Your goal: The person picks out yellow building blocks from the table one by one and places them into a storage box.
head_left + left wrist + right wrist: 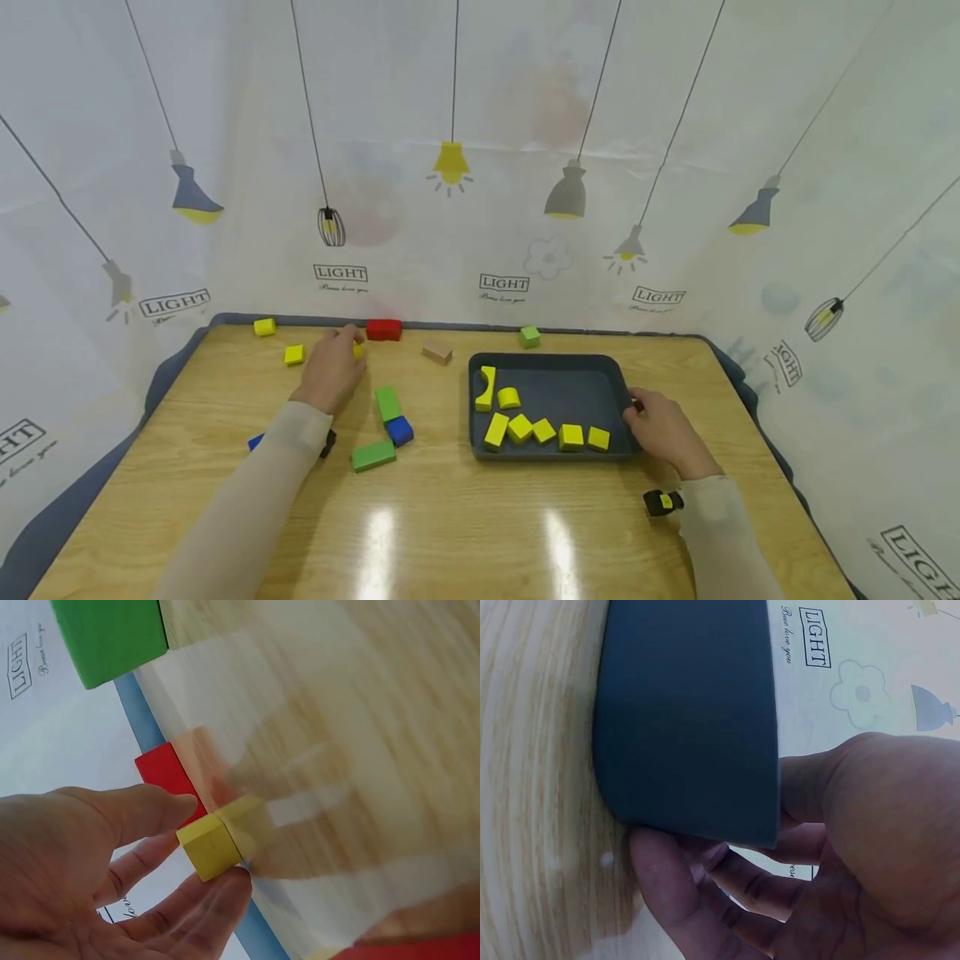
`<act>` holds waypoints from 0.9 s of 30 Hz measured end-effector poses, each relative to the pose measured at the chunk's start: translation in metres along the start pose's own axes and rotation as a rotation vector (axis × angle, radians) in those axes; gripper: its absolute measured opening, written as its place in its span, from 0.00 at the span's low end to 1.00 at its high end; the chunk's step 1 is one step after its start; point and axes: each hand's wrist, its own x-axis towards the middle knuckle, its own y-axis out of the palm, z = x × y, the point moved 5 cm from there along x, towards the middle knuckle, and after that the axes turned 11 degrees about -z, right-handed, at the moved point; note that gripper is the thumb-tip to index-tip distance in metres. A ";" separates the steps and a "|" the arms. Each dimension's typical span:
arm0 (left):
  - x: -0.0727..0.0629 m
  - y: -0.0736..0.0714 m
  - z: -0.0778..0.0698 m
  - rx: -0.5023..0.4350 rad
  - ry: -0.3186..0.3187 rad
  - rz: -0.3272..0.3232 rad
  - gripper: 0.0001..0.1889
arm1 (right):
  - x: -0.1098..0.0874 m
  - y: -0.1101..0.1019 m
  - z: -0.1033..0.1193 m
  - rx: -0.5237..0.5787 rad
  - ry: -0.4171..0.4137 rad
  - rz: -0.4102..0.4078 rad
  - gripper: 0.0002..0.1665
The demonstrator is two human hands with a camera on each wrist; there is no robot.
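Note:
At the back left of the table, my left hand (332, 367) has its thumb and fingers around a small yellow block (211, 847), fingertips against its lower side. That block stands on the table near a red block (384, 330). My right hand (667, 429) grips the right rim of a dark grey tray (555, 362), thumb above and fingers under the edge. Inside the tray lie several yellow blocks, among them an arched one (486, 390), a half-round one (509, 397) and a cube (571, 437) along the front.
Left of my left hand are a yellow cylinder (264, 327) and a yellow block (294, 355). Green blocks (373, 455) and a blue block (401, 430) lie nearer. A wooden block (437, 352) and a light green cube (529, 336) sit behind. Patterned sheeting (420, 225) encloses the table.

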 end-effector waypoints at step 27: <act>-0.024 -0.003 -0.041 -0.081 0.132 -0.043 0.17 | 0.000 0.000 -0.001 0.005 -0.022 0.013 0.34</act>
